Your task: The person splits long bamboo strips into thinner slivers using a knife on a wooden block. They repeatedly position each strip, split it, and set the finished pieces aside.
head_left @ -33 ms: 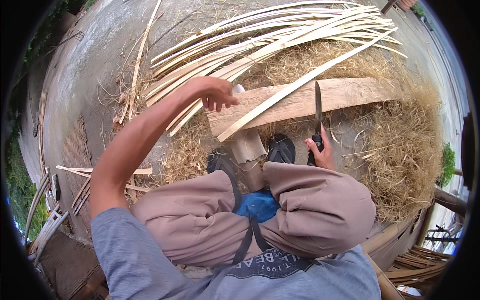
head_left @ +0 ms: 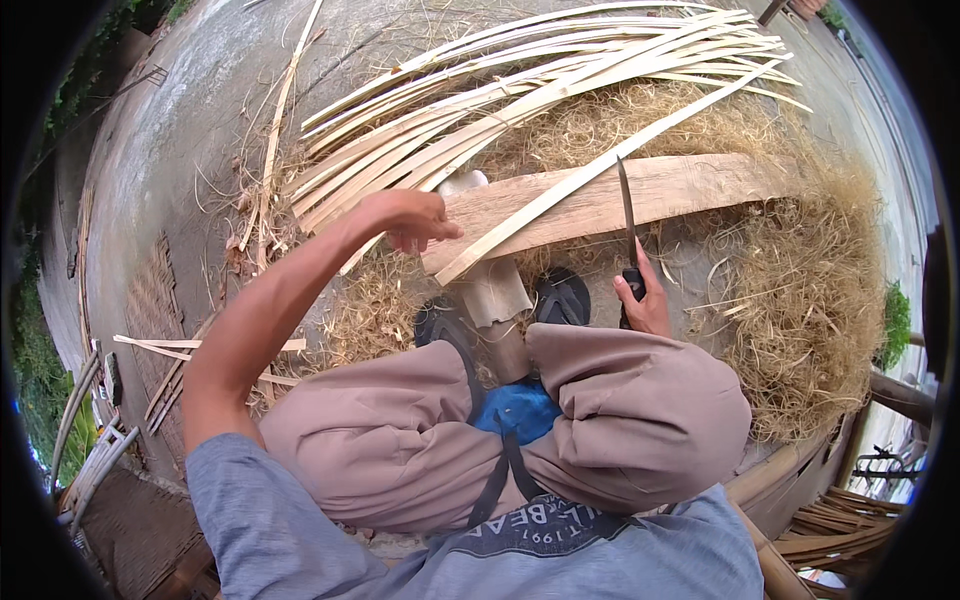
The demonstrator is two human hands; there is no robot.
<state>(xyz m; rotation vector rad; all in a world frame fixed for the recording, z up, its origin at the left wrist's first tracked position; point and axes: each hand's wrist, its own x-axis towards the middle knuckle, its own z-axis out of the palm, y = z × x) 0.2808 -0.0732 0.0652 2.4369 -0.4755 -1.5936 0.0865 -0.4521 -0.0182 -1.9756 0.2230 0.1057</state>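
Right hand [head_left: 650, 302] is gripping the knife [head_left: 634, 284], fingers wrapping the black handle, blade pointing away from the body. Left hand [head_left: 418, 218] is hanging by the left end of the board [head_left: 710, 188], fingers curling in; can't tell whether they're pinching anything. Pale strip [head_left: 550, 205] is lying diagonally across the board. Strip pile [head_left: 590, 82] is sitting beyond; shavings [head_left: 800, 330] are covering the ground at right.
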